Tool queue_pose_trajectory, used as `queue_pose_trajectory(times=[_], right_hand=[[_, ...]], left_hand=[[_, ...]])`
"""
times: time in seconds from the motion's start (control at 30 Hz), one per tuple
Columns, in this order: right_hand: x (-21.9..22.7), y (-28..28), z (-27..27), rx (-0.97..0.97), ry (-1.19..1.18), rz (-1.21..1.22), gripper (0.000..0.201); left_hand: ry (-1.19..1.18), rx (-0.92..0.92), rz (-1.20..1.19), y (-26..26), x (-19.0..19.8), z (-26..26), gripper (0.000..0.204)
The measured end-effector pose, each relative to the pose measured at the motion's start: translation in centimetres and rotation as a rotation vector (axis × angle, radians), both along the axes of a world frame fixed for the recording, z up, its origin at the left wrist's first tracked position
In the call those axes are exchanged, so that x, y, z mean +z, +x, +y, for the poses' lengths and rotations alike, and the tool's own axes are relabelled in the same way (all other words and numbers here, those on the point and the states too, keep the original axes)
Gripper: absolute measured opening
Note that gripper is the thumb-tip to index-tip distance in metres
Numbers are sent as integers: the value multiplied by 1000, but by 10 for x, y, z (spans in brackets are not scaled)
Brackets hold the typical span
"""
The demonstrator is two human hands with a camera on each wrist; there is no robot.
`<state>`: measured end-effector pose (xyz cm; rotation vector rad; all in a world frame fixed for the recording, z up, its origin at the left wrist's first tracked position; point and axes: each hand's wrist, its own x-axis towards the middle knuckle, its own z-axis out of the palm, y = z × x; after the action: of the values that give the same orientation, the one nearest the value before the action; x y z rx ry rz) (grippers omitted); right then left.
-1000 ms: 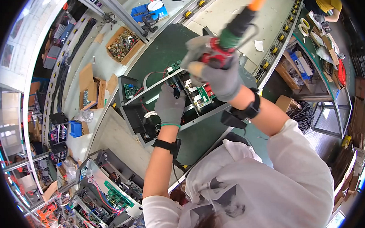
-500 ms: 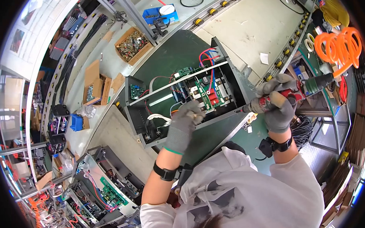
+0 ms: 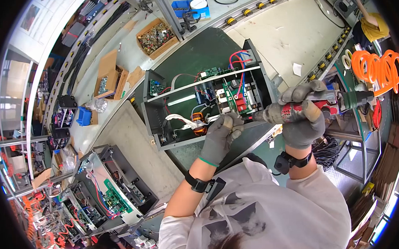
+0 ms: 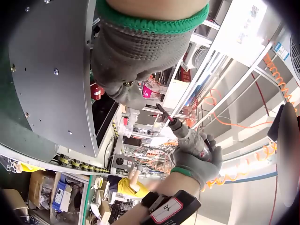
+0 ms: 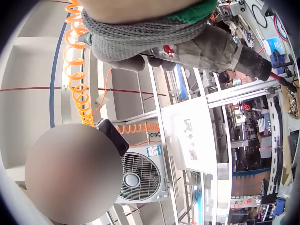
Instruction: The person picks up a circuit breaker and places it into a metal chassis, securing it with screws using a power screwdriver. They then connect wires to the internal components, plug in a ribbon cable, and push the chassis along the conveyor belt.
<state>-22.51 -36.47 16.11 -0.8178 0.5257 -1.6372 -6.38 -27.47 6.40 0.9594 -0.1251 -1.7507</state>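
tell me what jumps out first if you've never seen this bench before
The open metal chassis on the green mat, showing circuit boards and red and blue wires. At its front edge the right hand grips a pneumatic screwdriver, tip by the left hand. An orange coiled air hose hangs far right.

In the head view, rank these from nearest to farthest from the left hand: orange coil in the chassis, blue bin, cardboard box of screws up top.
From the left hand:
1. Orange coil, inside the chassis, just beside the fingers.
2. Cardboard box of screws, far up on the bench.
3. Blue bin, far off to the picture's left.
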Motion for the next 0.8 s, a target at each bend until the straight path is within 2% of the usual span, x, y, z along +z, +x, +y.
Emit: queue_pose_trajectory(times=[0.1,0.23,0.3,0.43,0.5,0.53,0.6,0.63,0.7,0.77,0.8], right_hand=[[-2,5,0,33,-16,-10,40],[-3,9,2,98,-18,-72,40],[-5,10,4,112,-9,-77,40],[-7,9,6,131,22,-42,41],[-5,8,5,121,30,-18,41],[-3,8,4,113,26,-10,41],[-2,5,3,99,19,0,41],[-3,2,1,108,37,-26,41],[-6,-3,0,111,58,-57,41],[-14,-6,-2,163,28,-206,40],[-14,-7,-1,156,29,-207,40]], left_hand=[[-24,0,27,1,-11,5,38],[20,24,92,-1,-4,6,37],[-59,-7,131,2,-5,7,39],[4,-37,81,1,12,1,37],[90,-84,-163,-3,21,-3,34],[90,-86,-162,-4,25,-3,34],[-81,-116,-326,-6,31,-4,34],[-85,-122,-326,-5,34,-4,34],[77,-157,-8,1,41,-1,34],[115,-163,1,0,43,-1,35],[165,-156,2,-1,43,-1,37]])
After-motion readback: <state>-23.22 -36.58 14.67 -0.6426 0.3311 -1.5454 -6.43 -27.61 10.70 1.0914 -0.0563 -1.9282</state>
